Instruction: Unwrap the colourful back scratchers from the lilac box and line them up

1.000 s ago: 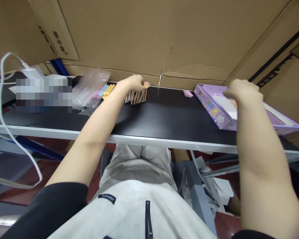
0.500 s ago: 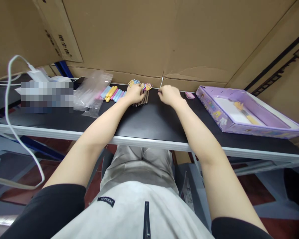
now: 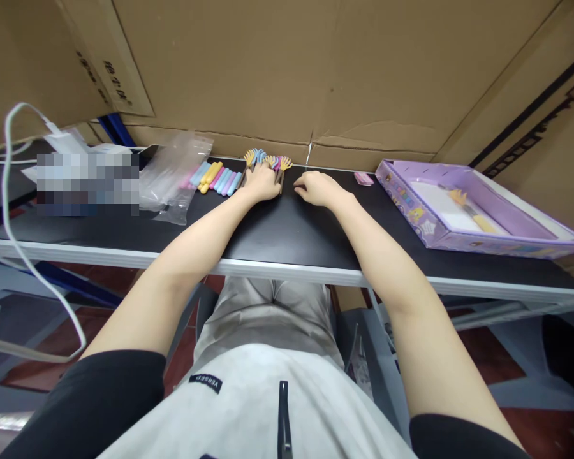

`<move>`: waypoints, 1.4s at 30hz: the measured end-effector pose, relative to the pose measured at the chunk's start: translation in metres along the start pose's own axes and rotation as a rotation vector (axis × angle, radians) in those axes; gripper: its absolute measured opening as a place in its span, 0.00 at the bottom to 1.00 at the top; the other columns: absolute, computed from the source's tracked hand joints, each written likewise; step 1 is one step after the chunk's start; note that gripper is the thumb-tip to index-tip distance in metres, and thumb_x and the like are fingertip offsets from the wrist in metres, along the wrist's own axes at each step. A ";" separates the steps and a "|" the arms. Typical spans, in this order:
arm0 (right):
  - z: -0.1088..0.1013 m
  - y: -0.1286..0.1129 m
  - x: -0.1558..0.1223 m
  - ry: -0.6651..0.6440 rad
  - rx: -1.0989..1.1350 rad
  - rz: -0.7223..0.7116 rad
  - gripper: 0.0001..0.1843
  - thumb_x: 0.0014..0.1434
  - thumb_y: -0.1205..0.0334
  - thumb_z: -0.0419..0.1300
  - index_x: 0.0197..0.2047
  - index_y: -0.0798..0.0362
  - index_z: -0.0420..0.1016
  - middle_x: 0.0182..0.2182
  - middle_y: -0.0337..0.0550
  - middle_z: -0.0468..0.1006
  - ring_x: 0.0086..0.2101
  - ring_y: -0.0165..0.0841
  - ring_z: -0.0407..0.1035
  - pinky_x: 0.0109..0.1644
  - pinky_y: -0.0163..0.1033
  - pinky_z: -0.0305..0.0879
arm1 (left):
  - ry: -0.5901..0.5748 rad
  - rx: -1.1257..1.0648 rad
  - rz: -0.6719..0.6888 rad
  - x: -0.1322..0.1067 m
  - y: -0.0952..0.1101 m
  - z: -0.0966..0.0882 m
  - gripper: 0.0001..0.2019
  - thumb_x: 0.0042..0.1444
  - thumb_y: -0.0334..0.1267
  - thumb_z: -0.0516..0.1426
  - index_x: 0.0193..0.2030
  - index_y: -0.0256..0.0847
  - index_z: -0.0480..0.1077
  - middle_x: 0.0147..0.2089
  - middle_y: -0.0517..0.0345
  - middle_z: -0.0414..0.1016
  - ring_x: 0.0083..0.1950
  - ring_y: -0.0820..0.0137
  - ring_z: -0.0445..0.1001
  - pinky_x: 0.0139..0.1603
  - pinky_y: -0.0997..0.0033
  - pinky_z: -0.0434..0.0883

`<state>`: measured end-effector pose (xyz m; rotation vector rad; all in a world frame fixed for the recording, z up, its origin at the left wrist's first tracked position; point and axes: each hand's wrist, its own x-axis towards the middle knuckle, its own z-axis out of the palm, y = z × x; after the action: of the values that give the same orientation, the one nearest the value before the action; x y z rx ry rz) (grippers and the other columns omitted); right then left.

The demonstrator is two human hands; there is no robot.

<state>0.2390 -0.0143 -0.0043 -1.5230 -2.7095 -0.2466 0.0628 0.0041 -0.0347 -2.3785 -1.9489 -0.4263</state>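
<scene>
A row of small back scratchers [image 3: 286, 164] with yellow, blue and pink claw-shaped heads lies near the back of the black table. My left hand [image 3: 263, 183] rests over their metal rods, fingers spread, covering several of them. Coloured handles [image 3: 224, 180] in yellow, pink, blue and purple line up just left of that hand. To the right of the row, my right hand [image 3: 319, 189] is low over the tabletop, fingers loosely bent and apart from the thumb, with nothing visible in it.
A purple open box [image 3: 414, 213] at the right holds one yellow back scratcher [image 3: 473, 210]. Small pink cards [image 3: 363, 178] lie beside it. Clear plastic bags [image 3: 172, 182] and a white cable [image 3: 9, 191] are at the left. A cardboard wall [image 3: 239, 70] stands behind.
My right hand has come slightly nearer to me and its fingers have loosened. My left hand has shifted a little on the back scratchers, its fingers more spread.
</scene>
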 end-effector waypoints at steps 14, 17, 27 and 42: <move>0.025 0.026 0.013 0.308 -0.027 0.007 0.29 0.71 0.65 0.53 0.72 0.57 0.70 0.71 0.63 0.66 0.69 0.54 0.59 0.73 0.69 0.48 | 0.178 -0.240 0.428 0.011 -0.010 0.004 0.06 0.59 0.35 0.57 0.31 0.39 0.70 0.65 0.40 0.73 0.68 0.47 0.69 0.71 0.42 0.63; 0.028 0.033 0.015 0.318 -0.038 0.020 0.24 0.72 0.67 0.48 0.62 0.55 0.80 0.62 0.59 0.76 0.64 0.50 0.64 0.72 0.68 0.49 | 0.178 -0.284 0.528 0.014 -0.011 0.008 0.06 0.57 0.34 0.57 0.29 0.40 0.68 0.63 0.43 0.75 0.67 0.50 0.70 0.71 0.45 0.63; 0.020 0.035 0.014 0.282 -0.086 0.052 0.22 0.71 0.70 0.50 0.53 0.55 0.85 0.52 0.56 0.83 0.55 0.47 0.71 0.65 0.58 0.56 | 0.203 -0.260 0.344 0.012 -0.021 -0.009 0.10 0.64 0.42 0.57 0.39 0.38 0.75 0.65 0.41 0.74 0.69 0.45 0.66 0.72 0.36 0.59; 0.015 0.039 0.011 0.270 -0.037 0.098 0.22 0.72 0.67 0.49 0.53 0.53 0.86 0.51 0.53 0.84 0.53 0.45 0.76 0.69 0.57 0.58 | 0.164 -0.083 -0.566 0.016 -0.115 -0.007 0.35 0.64 0.55 0.52 0.70 0.33 0.70 0.77 0.28 0.59 0.78 0.34 0.47 0.75 0.23 0.39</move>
<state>0.2676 0.0171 -0.0135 -1.5036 -2.4293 -0.4649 -0.0467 0.0421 -0.0403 -1.7202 -2.5356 -0.7043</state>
